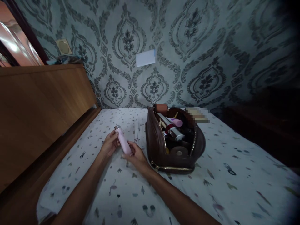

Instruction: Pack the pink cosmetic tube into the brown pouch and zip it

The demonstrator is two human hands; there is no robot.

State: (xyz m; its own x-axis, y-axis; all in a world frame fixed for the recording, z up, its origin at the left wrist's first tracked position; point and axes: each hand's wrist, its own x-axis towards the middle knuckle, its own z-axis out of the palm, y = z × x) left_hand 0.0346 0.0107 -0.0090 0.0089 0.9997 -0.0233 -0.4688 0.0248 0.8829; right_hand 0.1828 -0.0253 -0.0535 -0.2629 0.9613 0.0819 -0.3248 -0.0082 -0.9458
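Observation:
A slim pink bottle (124, 142) with a silvery top is held between both hands, tilted, its top toward the upper left. My left hand (109, 143) has its fingers closed around the upper part, near the neck. The lower end rests in the closed fingers of my right hand (137, 155). Just right of my hands stands a dark brown bag (156, 137), unzipped, with gold zippers. Inside it lie a silver cylinder (173, 131), a pink-purple item (176, 122) and several smaller things that are hard to make out.
Patterned white cloth (126, 193) covers the surface beneath. At the left rises a wooden panel (47, 109) with cloth on top. A blurred-out flat item (198, 115) lies behind the bag. White paper (145, 58) hangs on the patterned wall.

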